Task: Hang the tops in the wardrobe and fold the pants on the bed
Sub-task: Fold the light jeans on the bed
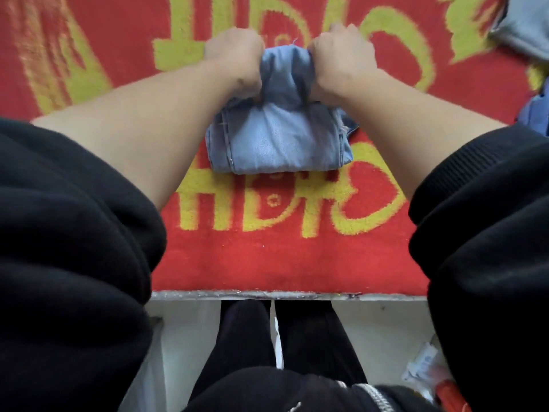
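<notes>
**Both hands clamped on a folded bundle of jeans on the bed**

From the head camera I look straight down at the light-blue jeans (279,144), which lie on the bed as a thick, compact bundle, several layers deep. A stitched seam runs down the bundle's left side, and a frayed hem shows at its right edge. The near part of the bundle rests flat on the bed's red blanket (267,257), which carries large yellow characters. The far part is bunched up between my two hands.

My left hand (234,59) grips the upper left of the bundle, with fingers curled down into the cloth and knuckles up. My right hand (341,59) does the same on the upper right. The hands sit close together, with a ridge of denim pushed up between them. I cannot see the fingertips of either hand because they are buried in the fabric.

Both forearms are bare. The black sleeves, left (74,233) and right (490,218), are pushed up past the elbows and fill the lower corners of the view.

A grey-blue garment (525,28) lies on the blanket at the top right corner, well apart from the jeans. A darker blue piece of cloth (537,114) shows at the right edge, and I cannot tell what kind of garment it is.

The pale edge of the bed (267,295) runs across the view below the blanket. Below that are my legs in black trousers (243,337), standing on a light floor (184,337). A white packet (424,364) lies on the floor at the lower right.
</notes>
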The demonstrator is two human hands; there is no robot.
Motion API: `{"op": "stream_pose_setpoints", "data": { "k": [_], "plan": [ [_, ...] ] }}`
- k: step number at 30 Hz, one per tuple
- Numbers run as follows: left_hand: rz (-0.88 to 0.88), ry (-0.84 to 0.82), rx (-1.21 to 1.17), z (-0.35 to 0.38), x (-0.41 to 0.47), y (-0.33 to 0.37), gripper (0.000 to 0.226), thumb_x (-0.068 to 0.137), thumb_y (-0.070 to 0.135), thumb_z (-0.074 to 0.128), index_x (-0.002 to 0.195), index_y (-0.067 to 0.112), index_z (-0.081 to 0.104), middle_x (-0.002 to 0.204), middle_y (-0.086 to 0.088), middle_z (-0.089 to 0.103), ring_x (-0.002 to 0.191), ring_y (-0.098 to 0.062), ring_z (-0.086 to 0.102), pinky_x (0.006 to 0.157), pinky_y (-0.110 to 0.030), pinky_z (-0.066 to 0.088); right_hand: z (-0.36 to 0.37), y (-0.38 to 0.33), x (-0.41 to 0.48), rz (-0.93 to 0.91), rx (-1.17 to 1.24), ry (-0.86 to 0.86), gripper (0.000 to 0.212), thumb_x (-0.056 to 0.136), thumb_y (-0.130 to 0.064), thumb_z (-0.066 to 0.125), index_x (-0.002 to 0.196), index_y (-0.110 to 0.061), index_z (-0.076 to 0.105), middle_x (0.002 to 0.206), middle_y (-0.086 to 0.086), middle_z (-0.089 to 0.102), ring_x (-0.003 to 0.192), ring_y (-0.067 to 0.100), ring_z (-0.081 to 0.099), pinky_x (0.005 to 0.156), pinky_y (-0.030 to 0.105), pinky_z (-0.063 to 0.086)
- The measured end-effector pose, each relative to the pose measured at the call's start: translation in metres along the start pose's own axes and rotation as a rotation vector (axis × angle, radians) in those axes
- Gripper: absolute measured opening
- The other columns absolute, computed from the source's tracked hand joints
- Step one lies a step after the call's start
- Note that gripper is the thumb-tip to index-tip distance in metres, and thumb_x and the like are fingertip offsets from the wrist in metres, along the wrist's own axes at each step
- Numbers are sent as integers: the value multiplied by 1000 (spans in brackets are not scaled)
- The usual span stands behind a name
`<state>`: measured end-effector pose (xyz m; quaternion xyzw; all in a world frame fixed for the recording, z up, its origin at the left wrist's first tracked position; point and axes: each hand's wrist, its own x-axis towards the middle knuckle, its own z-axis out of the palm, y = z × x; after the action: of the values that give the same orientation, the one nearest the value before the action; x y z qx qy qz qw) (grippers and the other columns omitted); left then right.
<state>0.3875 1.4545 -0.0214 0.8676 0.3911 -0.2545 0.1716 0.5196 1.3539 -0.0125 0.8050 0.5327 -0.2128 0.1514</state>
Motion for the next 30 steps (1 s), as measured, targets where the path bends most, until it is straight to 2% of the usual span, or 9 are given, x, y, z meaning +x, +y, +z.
{"op": "stream_pose_setpoints", "data": {
  "k": [2, 4, 7, 9, 12, 15, 20, 26, 30],
  "plan": [
    [4, 110, -11, 14, -19, 4, 15, 78, 5, 68, 89, 9, 58, 106, -20, 60, 99, -40, 59, 71, -40, 42, 11, -3, -24, 17, 12, 113, 34, 80, -14, 69, 111, -7, 60, 125, 22, 48, 114, 40, 48, 78, 44, 43],
    [23, 272, -5, 31, -50, 8, 26, 77, 0, 58, 102, 8, 57, 115, -19, 54, 105, -40, 53, 72, -43, 37, 27, -5, -52, 0, -4, 281, 33, 77, -7, 66, 109, -8, 57, 121, 20, 50, 107, 38, 49, 76, 43, 41],
    [61, 435, 0, 76, -106, 9, 42, 59, 5, 66, 99, 14, 54, 113, -15, 55, 99, -36, 52, 79, -42, 39, 52, -16, -100, -47, 80, 456, 37, 73, -13, 63, 109, -13, 56, 128, 13, 42, 109, 33, 45, 83, 43, 38],
    [89, 459, -13, 104, -139, 10, 51, 49, 10, 70, 96, 16, 53, 112, -13, 56, 96, -33, 50, 81, -42, 37, 68, -24, -133, -97, 122, 444, 40, 69, -13, 58, 109, -14, 54, 137, 7, 30, 111, 30, 35, 83, 45, 38],
    [103, 445, -28, 123, -178, 12, 51, 45, 9, 71, 93, 15, 55, 109, -10, 57, 92, -32, 50, 79, -41, 37, 87, -33, -177, -131, 96, 416, 39, 67, -17, 65, 104, -17, 53, 132, 6, 50, 102, 30, 40, 75, 45, 40],
    [120, 463, -31, 127, -204, 13, 44, 48, 5, 66, 90, 14, 56, 103, -9, 59, 89, -34, 53, 75, -41, 40, 90, -40, -202, -131, 124, 351, 46, 62, -20, 69, 105, -18, 53, 125, 6, 55, 98, 33, 46, 72, 43, 39],
    [90, 440, 22, 126, -242, 22, 38, 51, 3, 66, 86, 15, 55, 91, -7, 60, 86, -33, 55, 71, -40, 39, 83, -33, -240, -178, 105, 148, 75, 64, -38, 73, 131, -15, 47, 123, 11, 49, 98, 35, 48, 71, 42, 47],
    [15, 439, 111, 117, -336, 64, 45, 41, 4, 72, 82, 16, 55, 77, -4, 57, 74, -29, 55, 63, -32, 27, 72, -16, -317, -290, 33, 141, 36, 72, -33, 74, 100, -14, 60, 104, 12, 53, 89, 34, 54, 59, 37, 35],
    [-76, 490, 109, 110, -421, 90, 47, 40, 10, 74, 83, 14, 57, 78, -4, 59, 74, -29, 55, 61, -32, 33, 56, -4, -374, -399, -63, 239, 31, 70, -37, 74, 93, -18, 63, 102, 10, 53, 90, 32, 51, 64, 39, 42]
  ]
}}
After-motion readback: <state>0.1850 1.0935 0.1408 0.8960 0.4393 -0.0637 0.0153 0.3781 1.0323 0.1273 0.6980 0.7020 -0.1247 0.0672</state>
